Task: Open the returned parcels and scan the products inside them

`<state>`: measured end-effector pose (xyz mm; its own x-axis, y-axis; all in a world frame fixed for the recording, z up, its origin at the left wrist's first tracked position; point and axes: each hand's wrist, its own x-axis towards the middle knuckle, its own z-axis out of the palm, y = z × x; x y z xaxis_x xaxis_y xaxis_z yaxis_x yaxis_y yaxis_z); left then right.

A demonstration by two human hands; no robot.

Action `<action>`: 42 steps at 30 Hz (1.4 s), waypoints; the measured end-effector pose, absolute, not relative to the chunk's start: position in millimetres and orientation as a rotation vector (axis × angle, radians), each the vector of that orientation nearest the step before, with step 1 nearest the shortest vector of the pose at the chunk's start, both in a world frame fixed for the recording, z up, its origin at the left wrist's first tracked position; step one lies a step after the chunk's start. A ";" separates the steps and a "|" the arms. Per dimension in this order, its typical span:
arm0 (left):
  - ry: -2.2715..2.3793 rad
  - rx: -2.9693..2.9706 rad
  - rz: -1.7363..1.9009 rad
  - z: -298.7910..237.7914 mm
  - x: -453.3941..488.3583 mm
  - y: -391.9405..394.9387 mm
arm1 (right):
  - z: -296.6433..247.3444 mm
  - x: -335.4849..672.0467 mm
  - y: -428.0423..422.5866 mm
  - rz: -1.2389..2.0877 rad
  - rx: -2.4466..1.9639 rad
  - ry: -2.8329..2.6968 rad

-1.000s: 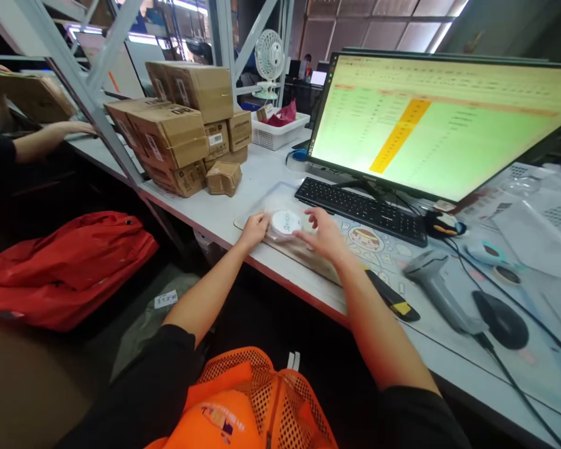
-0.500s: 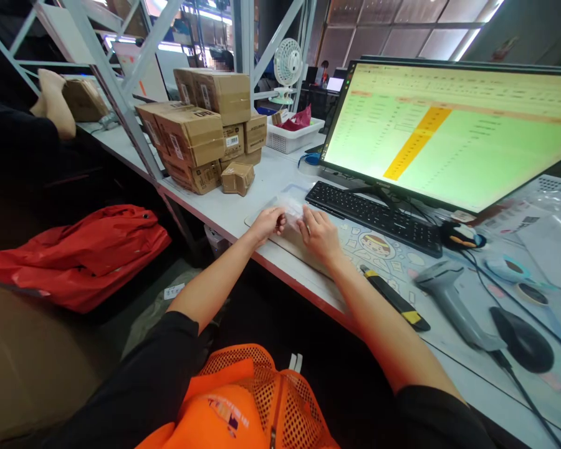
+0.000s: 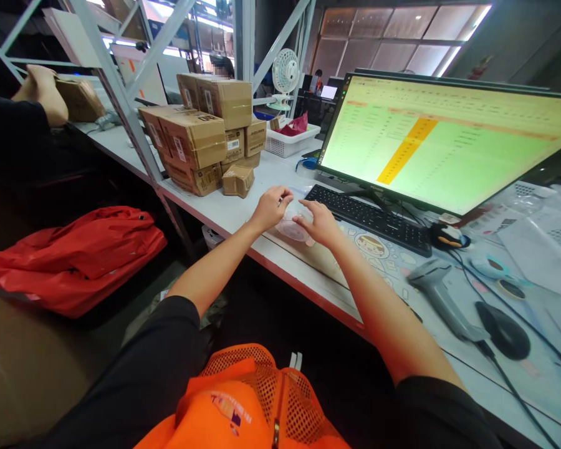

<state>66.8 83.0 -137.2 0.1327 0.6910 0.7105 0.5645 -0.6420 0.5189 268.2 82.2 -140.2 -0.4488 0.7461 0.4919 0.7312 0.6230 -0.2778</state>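
Both my hands meet just above the near edge of the white table (image 3: pixel 224 215). Between them is a small round item in a clear plastic bag (image 3: pixel 293 228), lifted a little off the desk mat. My left hand (image 3: pixel 270 208) pinches the bag's top left with closed fingers. My right hand (image 3: pixel 318 223) grips its right side, fingers curled. The black keyboard (image 3: pixel 369 218) lies just beyond my hands, under the monitor (image 3: pixel 449 140).
A stack of cardboard boxes (image 3: pixel 201 140) stands at the left rear. A white basket (image 3: pixel 292 140) and small fan (image 3: pixel 285 73) sit behind. A barcode scanner (image 3: pixel 437 293) and black mouse (image 3: pixel 503 329) lie at right. Another person's hand (image 3: pixel 42 93) holds a box far left. A red bag (image 3: pixel 75 255) lies on the floor.
The round white item lay on the mat between my hands a second ago. Now both hands have lifted it in its bag and turned it; the view shifted slightly.
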 end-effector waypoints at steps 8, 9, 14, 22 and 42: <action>1.078 2.102 1.265 -149.7 58.9 73.7 | -141.8 262.8 81.4 0.008 -1.289 -2.221; 1.068 2.086 1.291 -153.0 58.1 72.7 | -141.8 261.8 82.1 -0.003 -1.291 -2.197; 1.075 1.889 1.521 -153.7 60.9 81.5 | -123.8 256.1 92.8 -0.084 -1.291 -2.039; 0.881 1.637 1.421 -193.6 84.2 106.3 | -72.8 254.6 99.8 0.075 -1.193 -1.788; 0.966 1.591 1.299 -218.4 99.6 106.4 | -51.5 278.5 91.8 -0.099 -1.189 -1.673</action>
<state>99.6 106.4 -218.4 0.1637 0.9285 0.3332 0.0521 -0.3454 0.9370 278.5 91.8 -51.5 0.0256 0.6478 0.7614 0.7327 0.5060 -0.4551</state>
